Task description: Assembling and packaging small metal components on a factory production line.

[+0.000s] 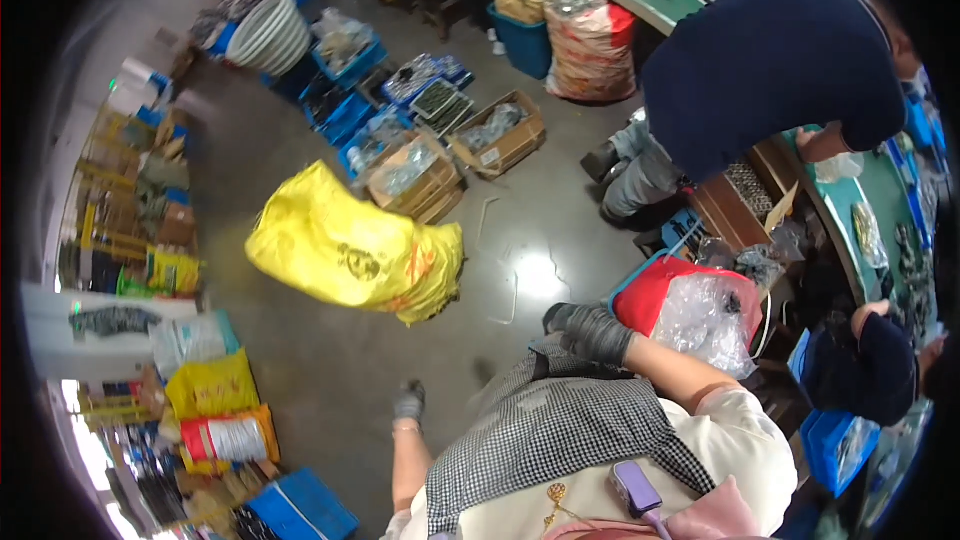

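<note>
My right hand, in a dark grey knitted glove, is in front of my body at the edge of the black-and-white checked apron. Its fingers curl downward, and whatever they may hold is hidden. My left hand wears a grey glove too and hangs low at my left side, apart from other things; its fingers are too small to read. Ahead on the floor stands a full yellow woven sack, leaning and creased. Close to my right hand is a red bag filled with clear plastic.
Cardboard boxes and blue crates stand beyond the sack. A co-worker in a dark blue shirt bends over the green bench at right. More sacks line the left, near a blue bin.
</note>
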A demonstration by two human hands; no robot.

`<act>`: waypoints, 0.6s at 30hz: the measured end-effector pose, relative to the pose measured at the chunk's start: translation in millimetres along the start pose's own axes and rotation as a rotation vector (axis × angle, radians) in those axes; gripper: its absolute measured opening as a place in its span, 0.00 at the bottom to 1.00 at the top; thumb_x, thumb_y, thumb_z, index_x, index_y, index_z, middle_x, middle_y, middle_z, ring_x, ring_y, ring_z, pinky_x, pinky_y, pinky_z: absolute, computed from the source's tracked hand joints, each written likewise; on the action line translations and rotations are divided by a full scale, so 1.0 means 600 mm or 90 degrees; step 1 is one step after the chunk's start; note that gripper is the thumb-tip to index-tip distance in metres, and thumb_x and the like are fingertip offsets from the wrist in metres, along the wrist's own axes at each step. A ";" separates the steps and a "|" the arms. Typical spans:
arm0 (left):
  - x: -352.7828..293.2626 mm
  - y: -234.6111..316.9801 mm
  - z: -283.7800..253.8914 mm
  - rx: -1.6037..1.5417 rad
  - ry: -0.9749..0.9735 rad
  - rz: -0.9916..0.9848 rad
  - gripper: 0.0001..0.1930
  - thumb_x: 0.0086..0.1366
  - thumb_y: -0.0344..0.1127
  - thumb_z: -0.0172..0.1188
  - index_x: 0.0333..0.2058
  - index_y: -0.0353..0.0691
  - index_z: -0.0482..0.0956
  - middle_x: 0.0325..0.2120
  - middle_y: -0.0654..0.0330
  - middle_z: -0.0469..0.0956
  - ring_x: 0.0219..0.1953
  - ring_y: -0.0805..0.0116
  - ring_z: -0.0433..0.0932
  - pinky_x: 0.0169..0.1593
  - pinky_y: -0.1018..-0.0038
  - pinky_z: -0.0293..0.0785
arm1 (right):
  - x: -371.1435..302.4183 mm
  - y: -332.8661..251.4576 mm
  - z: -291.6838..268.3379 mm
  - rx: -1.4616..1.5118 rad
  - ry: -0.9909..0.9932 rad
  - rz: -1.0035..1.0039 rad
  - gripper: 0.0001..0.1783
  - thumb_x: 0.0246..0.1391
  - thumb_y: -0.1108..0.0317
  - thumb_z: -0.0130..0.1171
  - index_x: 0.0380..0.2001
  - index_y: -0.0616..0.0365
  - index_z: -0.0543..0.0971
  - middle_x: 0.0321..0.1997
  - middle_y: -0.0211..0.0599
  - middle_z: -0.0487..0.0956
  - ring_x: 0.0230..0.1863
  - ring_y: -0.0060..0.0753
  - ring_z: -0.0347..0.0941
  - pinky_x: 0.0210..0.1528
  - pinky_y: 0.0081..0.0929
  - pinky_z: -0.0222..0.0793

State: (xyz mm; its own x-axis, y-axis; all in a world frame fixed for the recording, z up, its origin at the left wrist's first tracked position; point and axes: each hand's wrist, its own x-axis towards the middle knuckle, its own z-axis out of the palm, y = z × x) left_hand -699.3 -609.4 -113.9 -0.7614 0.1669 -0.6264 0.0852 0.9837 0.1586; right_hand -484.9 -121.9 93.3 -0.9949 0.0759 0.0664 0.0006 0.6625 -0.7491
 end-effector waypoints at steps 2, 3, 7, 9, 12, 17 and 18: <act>0.112 0.135 -0.108 -0.172 0.049 0.053 0.17 0.62 0.43 0.46 0.43 0.40 0.75 0.41 0.50 0.76 0.42 0.49 0.75 0.47 0.62 0.69 | 0.036 0.047 -0.042 -0.028 0.041 0.103 0.11 0.40 0.67 0.56 0.31 0.55 0.77 0.34 0.44 0.77 0.34 0.47 0.74 0.40 0.37 0.70; 0.148 0.209 -0.157 -0.200 0.082 0.108 0.14 0.60 0.40 0.50 0.40 0.41 0.76 0.40 0.50 0.76 0.40 0.50 0.75 0.46 0.64 0.69 | 0.052 0.077 -0.065 -0.044 0.065 0.183 0.12 0.40 0.67 0.56 0.32 0.55 0.77 0.34 0.44 0.77 0.34 0.47 0.74 0.39 0.37 0.70; 0.218 0.493 -0.264 -0.120 0.094 0.260 0.11 0.57 0.38 0.53 0.37 0.41 0.78 0.36 0.49 0.78 0.38 0.54 0.76 0.45 0.67 0.70 | 0.118 0.206 -0.117 -0.073 0.198 0.311 0.12 0.39 0.69 0.58 0.32 0.56 0.77 0.33 0.44 0.77 0.33 0.47 0.74 0.38 0.36 0.71; 0.251 0.556 -0.268 -0.035 0.068 0.327 0.11 0.56 0.39 0.54 0.35 0.41 0.78 0.33 0.49 0.78 0.37 0.55 0.77 0.44 0.68 0.71 | 0.165 0.232 -0.138 -0.072 0.258 0.335 0.12 0.39 0.70 0.58 0.33 0.56 0.77 0.33 0.44 0.77 0.33 0.47 0.74 0.37 0.35 0.71; 0.343 0.622 -0.288 -0.005 0.029 0.380 0.12 0.55 0.40 0.54 0.35 0.41 0.79 0.31 0.49 0.78 0.36 0.54 0.78 0.43 0.68 0.72 | 0.263 0.274 -0.203 0.072 0.302 0.286 0.13 0.39 0.74 0.59 0.34 0.57 0.77 0.33 0.44 0.77 0.34 0.43 0.75 0.38 0.33 0.71; 0.569 0.599 -0.345 0.334 -0.210 0.277 0.14 0.57 0.39 0.49 0.37 0.40 0.78 0.33 0.46 0.78 0.38 0.53 0.77 0.45 0.65 0.71 | 0.387 0.330 -0.337 0.136 0.357 0.325 0.14 0.41 0.76 0.58 0.36 0.58 0.76 0.33 0.43 0.77 0.36 0.39 0.74 0.40 0.30 0.71; 0.612 0.622 -0.377 0.639 -0.325 0.352 0.16 0.58 0.39 0.46 0.39 0.39 0.77 0.35 0.46 0.77 0.40 0.52 0.76 0.46 0.64 0.70 | 0.404 0.343 -0.360 0.181 0.378 0.340 0.14 0.43 0.75 0.58 0.38 0.59 0.76 0.35 0.41 0.77 0.36 0.36 0.74 0.40 0.28 0.70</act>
State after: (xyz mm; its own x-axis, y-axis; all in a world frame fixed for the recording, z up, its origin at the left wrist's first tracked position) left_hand -1092.8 -196.3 -112.0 -0.1515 0.3585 -0.9212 0.9353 0.3535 -0.0163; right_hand -704.2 193.8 97.4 -0.6501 0.7568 -0.0681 0.3507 0.2193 -0.9104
